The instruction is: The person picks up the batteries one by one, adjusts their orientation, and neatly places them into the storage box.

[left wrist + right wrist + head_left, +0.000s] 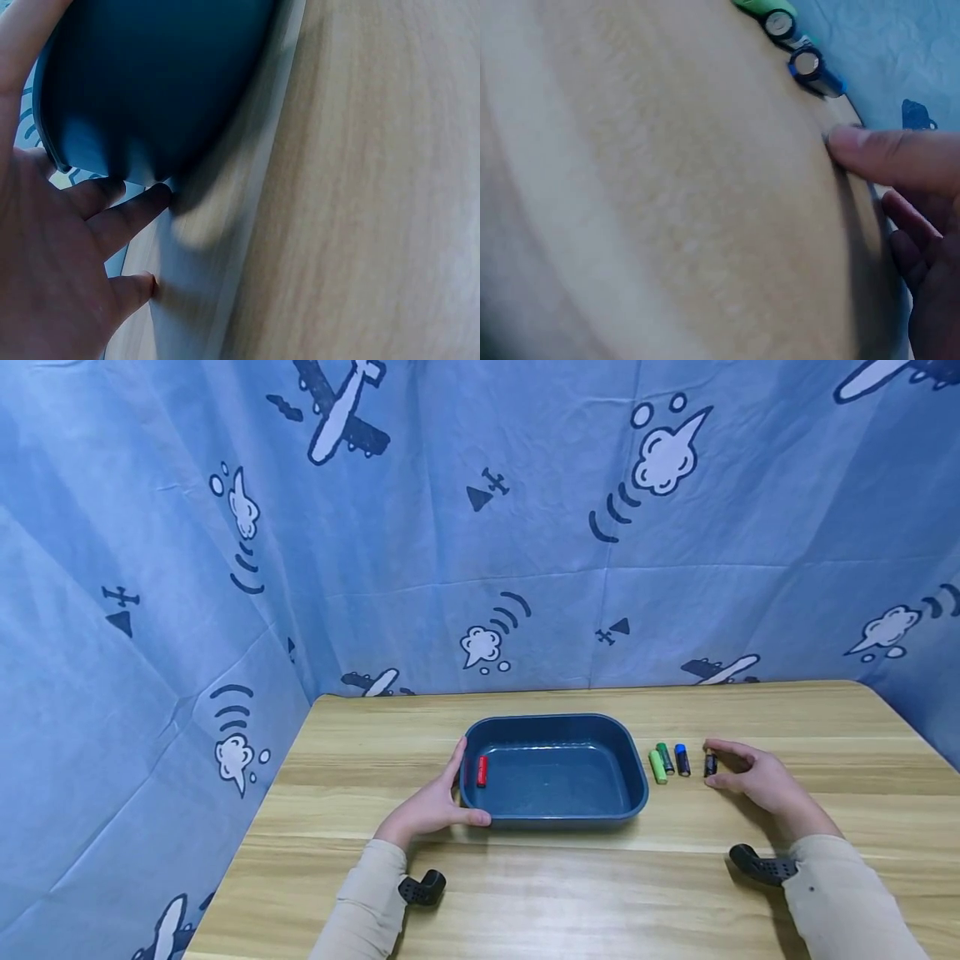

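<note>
A dark blue plastic tray (pixel 555 820) stands on the table, with a red battery (pixel 482 772) inside near its left wall. My left hand (pixel 431 806) holds the tray's left end, thumb along the near side. In the left wrist view, the fingers of the left hand (pixel 67 255) touch the tray's outer wall (pixel 150 82). Right of the tray, my right hand (pixel 761 781) pinches a black battery (pixel 710 765) by its two ends, thumb nearest me. The right wrist view shows the right hand's thumb (pixel 892 154), which hides most of that battery.
Between tray and right hand lie a light green battery (pixel 657 767), a dark green battery (pixel 665 758) and a blue battery (pixel 682 760). The wooden table (pixel 570 893) ends at a blue printed curtain (pixel 540 635) behind and at the left.
</note>
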Tool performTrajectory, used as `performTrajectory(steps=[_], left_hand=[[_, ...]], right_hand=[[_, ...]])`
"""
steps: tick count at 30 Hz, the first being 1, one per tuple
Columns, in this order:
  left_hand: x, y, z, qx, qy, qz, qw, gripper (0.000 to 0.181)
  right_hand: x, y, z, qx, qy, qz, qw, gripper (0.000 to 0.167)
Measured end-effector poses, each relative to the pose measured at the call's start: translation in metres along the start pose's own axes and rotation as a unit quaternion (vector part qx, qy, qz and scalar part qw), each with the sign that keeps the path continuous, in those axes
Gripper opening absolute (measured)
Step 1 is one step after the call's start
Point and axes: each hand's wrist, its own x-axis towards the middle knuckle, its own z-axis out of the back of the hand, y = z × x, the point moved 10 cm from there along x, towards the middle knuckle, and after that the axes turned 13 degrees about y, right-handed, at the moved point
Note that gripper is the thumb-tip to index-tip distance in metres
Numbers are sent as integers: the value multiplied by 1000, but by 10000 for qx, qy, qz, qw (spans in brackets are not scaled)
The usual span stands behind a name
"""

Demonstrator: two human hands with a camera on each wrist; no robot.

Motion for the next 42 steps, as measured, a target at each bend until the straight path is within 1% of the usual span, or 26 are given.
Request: performTrajectory(steps=[4,9,17,22,25,28,30,32,34,35,38,42], left_hand=[[-1,0,0,11,0,18,10000,114],[-1,-1,0,-46,-7,30,10000,114],[-1,-1,1,-60,-13,47,10000,114],[1,0,1,-76,7,27,10000,114],[0,0,1,-72,2,14,10000,114],[0,0,1,-46,-5,17,10000,114],[0,1,1,-28,-7,46,10000,114],[1,2,1,-34,-9,71,10000,114],[1,2,1,-29,-11,110,9999,114],[1,2,1,-21,-11,125,9999,113],[2,3,1,-10,-18,152,9999,113],[2,3,1,-6,-31,163,9999,113]], right_hand=[[1,3,5,10,-43,-44,10000,78],[1,10,11,298,-101,-75,9995,78],[0,28,11,439,-93,-136,9989,80],[1,39,11,838,-156,-91,9963,77],[0,47,10,1314,-172,169,9910,75],[1,56,9,2123,-116,594,9753,74],[2,61,7,2519,-69,818,9643,74],[3,64,6,2932,-26,986,9509,74],[5,67,5,3140,-42,1059,9435,72],[6,70,4,3285,-10,1155,9374,71],[8,77,0,3783,156,1458,9140,68],[12,90,-5,4099,453,1790,8932,59]])
